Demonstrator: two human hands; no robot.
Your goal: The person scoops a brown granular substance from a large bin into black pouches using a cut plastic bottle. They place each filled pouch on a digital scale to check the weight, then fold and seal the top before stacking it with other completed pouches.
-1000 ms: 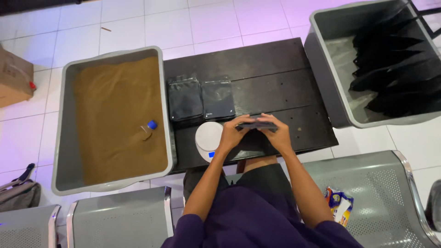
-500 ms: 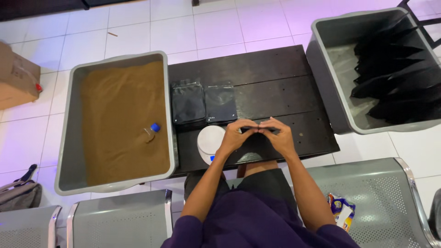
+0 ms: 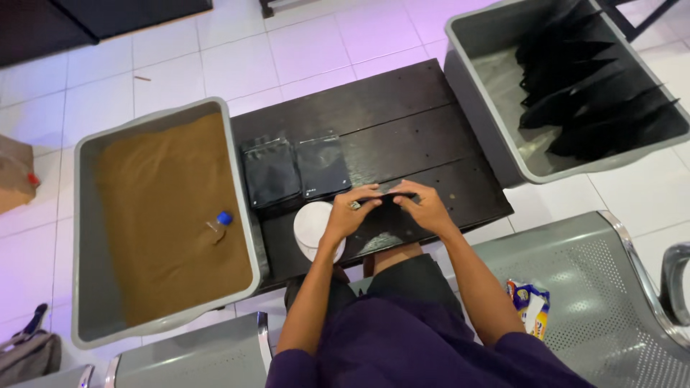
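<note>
My left hand and my right hand both grip a black pouch that lies on the near edge of the dark wooden table, fingers pinched along its top edge. Two stacks of flat black pouches lie on the table just beyond my left hand. A white round container stands beside my left wrist. To the left, a grey tub holds brown powder with a small blue-capped bottle stuck in it.
A second grey tub at the right holds several black pouches. I sit on a grey perforated metal bench with a colourful packet on it. A cardboard box and a bag sit on the white tiled floor at left.
Both hands stay on the black pouch with fingers shifting slightly along its top edge. The rest of the scene is unchanged.
</note>
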